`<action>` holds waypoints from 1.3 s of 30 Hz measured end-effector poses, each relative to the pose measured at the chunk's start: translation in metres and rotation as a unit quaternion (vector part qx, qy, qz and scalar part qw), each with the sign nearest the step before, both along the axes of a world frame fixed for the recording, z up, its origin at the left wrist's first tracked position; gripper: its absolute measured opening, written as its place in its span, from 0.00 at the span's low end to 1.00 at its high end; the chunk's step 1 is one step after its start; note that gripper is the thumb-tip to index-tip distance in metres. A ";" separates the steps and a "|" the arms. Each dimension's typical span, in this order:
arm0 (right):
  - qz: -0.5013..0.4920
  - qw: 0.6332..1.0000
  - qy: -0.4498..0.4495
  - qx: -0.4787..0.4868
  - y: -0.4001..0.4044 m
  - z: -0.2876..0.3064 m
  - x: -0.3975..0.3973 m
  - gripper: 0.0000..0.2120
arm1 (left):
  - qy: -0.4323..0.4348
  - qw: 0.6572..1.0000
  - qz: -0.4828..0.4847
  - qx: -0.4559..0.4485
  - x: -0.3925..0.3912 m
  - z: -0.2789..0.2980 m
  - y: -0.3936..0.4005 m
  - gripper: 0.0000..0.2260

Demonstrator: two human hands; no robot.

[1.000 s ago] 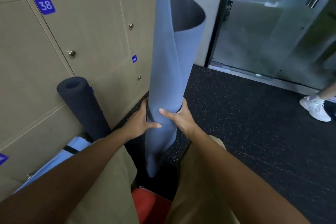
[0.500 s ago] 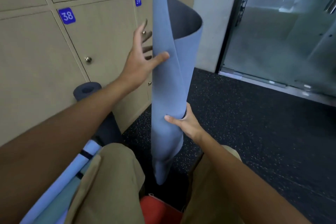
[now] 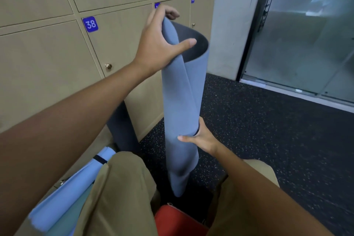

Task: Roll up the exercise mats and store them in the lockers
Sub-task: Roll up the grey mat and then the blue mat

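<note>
My left hand (image 3: 161,44) pinches the top rim of the blue mat (image 3: 182,113), thumb across the near face, fingers curled over the far edge into the open mouth. My right hand (image 3: 201,137) wraps the lower part of the roll, thumb in front, fingers hidden behind. Both hands are clamped on the same mat.

The mat stands nearly upright between my knees, its lower end just above or on the dark speckled floor (image 3: 268,140); I cannot tell which. The roll is loose: wide and gaping at the top, narrow at the bottom, more cone than cylinder. I judge the top hand is there to wind the slack end tighter while the lower hand keeps the tight end from slipping. Upright suits this, since the weight hangs down and both ends stay in reach.

To the left, a dark rolled mat (image 3: 122,130) leans against the lockers (image 3: 47,63), partly hidden behind my forearm. Nearer, a pale blue roll with a black strap (image 3: 84,174) lies beside my left leg. A red thing (image 3: 176,222) sits at my feet. Locker 38 (image 3: 90,24) is shut, its knob (image 3: 108,66) just beyond my arm. Nothing looks stored yet. A glass door (image 3: 306,34) stands far right.
</note>
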State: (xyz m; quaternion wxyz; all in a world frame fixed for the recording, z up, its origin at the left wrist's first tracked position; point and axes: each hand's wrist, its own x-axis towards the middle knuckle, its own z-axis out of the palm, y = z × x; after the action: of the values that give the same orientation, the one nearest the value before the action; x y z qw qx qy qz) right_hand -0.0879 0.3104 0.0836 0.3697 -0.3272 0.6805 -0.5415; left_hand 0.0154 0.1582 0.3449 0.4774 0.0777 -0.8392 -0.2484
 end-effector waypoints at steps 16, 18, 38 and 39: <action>-0.100 0.989 0.087 -0.066 -0.023 -0.051 0.033 0.63 | 0.029 0.993 0.080 0.085 0.020 -0.089 0.020 0.23; -0.121 0.984 0.089 -0.100 -0.026 -0.039 0.034 0.62 | 0.011 0.994 0.076 0.083 0.021 -0.094 0.023 0.24; 0.008 0.997 0.047 -0.063 -0.015 -0.041 -0.009 0.57 | -0.413 0.894 -0.089 -0.147 0.004 -0.054 -0.035 0.39; 0.013 0.997 0.050 -0.054 -0.015 -0.045 -0.010 0.58 | -0.421 0.890 -0.082 -0.155 0.004 -0.062 -0.033 0.40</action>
State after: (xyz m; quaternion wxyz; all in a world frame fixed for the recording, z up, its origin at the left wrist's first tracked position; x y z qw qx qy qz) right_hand -0.0979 0.2953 0.0387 0.3242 -0.3823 0.6633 -0.5557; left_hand 0.0196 0.1250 0.2828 0.0633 0.0305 -0.9928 -0.0972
